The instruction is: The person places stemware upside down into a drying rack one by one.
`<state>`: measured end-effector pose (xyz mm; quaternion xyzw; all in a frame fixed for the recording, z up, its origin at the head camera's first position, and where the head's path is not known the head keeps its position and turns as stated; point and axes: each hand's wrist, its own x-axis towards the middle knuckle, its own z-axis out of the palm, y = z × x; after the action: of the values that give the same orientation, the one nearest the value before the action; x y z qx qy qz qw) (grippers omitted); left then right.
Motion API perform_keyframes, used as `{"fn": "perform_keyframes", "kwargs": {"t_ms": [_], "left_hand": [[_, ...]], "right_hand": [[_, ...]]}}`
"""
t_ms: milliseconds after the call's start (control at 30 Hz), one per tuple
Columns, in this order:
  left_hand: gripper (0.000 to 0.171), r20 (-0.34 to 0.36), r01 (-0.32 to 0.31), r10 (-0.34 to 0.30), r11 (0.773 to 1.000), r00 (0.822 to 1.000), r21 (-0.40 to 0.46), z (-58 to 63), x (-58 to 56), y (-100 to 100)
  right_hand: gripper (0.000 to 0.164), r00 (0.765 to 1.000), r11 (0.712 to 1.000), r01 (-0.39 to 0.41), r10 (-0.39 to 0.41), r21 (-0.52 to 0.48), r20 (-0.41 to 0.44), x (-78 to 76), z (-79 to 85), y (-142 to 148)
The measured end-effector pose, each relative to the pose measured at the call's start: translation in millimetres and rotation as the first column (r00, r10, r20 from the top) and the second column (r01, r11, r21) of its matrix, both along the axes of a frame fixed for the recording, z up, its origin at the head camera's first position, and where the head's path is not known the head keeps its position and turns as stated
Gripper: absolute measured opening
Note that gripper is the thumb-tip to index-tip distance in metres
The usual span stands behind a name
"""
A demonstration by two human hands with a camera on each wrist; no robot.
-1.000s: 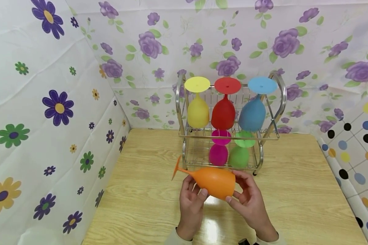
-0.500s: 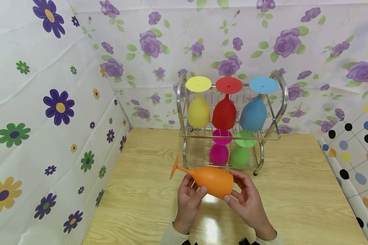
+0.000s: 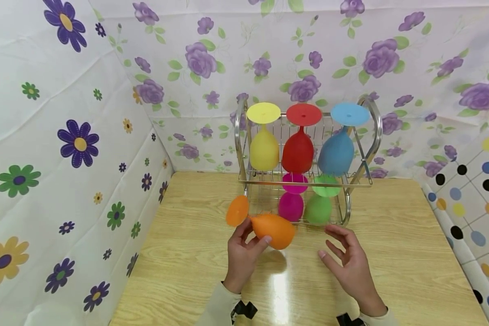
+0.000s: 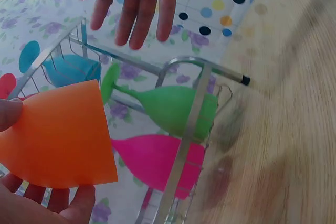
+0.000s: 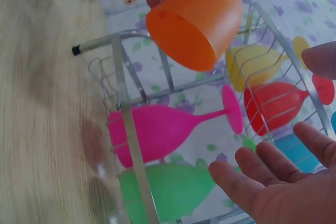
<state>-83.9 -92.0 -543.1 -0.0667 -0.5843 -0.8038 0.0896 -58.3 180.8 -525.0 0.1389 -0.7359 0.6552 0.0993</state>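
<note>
My left hand [image 3: 244, 256] grips an orange plastic goblet [image 3: 274, 231] by its bowl, thumb on the near side. The goblet tilts, with its foot up to the left and its mouth down to the right, in front of the rack's lower tier. In the right wrist view the open mouth of the orange goblet [image 5: 184, 38] shows. My right hand [image 3: 350, 267] is off the goblet to the right, fingers spread and holding nothing. A magenta goblet [image 3: 290, 206] and a green goblet [image 3: 318, 208] stand upside down on the lower tier, right of the orange one.
A two-tier metal wire rack [image 3: 305, 182] stands at the back of the wooden table [image 3: 187, 267]. Its upper tier bears upside-down yellow [image 3: 264, 149], red [image 3: 297, 151] and blue [image 3: 336, 151] goblets. Flowered cloth [image 3: 199, 59] hangs behind, and a dotted cloth [image 3: 468, 203] at right.
My right hand has let go of the orange goblet and moved right. My left hand has moved the goblet slightly up towards the rack and tipped its mouth downward.
</note>
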Motion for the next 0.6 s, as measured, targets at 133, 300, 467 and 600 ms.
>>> {"fn": "perform_keyframes", "kwargs": {"t_ms": [133,300,467,600], "left_hand": [[0.061,0.021,-0.027,0.03,0.989,0.999,-0.148,-2.0,-8.3,-5],[0.062,0.029,-0.068,0.081,0.945,0.996,-0.319,-2.9,-17.9,-9],[0.061,0.033,-0.102,0.126,0.91,0.992,-0.403,-6.8,-27.6,-8],[0.063,0.024,-0.123,0.149,0.89,0.989,-0.439,-12.4,-34.5,-7]], "right_hand": [[0.062,0.997,0.995,0.078,-0.077,0.058,-0.03,-6.3,-3.1,9],[0.054,0.98,0.977,0.196,-0.192,0.088,-0.057,-17.2,-6.8,16],[0.043,0.929,0.923,0.369,-0.362,0.107,-0.079,-30.6,-12.6,23],[0.034,0.889,0.879,0.458,-0.455,0.131,-0.056,-41.4,-20.4,30]]}}
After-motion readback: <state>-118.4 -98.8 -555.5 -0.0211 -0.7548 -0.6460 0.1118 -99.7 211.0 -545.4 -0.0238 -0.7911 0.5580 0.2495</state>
